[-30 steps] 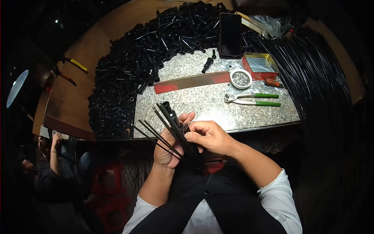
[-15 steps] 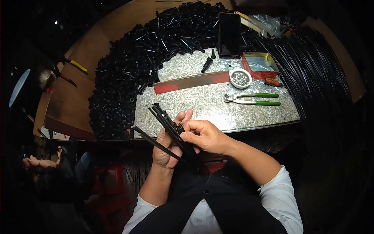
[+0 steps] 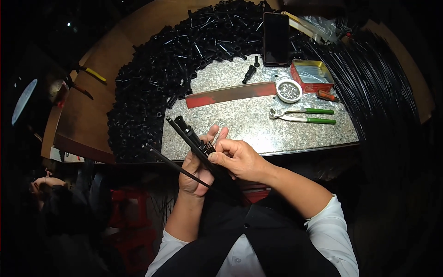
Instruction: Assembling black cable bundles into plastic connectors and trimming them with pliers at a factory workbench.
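A bundle of thin black rods (image 3: 183,134) with a black tubular plastic fitting (image 3: 185,127), looking like part of an umbrella frame, is held slantwise in front of my body. My left hand (image 3: 196,175) is closed round it from below, two fingers sticking up behind. One black rod (image 3: 173,165) splays out to the left, apart from the others. With thumb and forefinger, my right hand (image 3: 240,159) pinches the thin metal-looking ends beside the fitting. What exactly lies between those fingertips is too small to make out.
A big heap of black plastic fittings (image 3: 147,87) curves round the stone-topped table (image 3: 221,122). Across it lie a red-brown strip (image 3: 230,94), a white bowl of small metal bits (image 3: 289,91), green-handled pincers (image 3: 302,115), a red tin (image 3: 312,78), a screwdriver (image 3: 327,96), a phone (image 3: 276,39) and black rods (image 3: 374,78).
The upper end of the bundle has tilted left and the tubular fitting shows more plainly. The splayed rod reaches further left. Both hands keep their hold.
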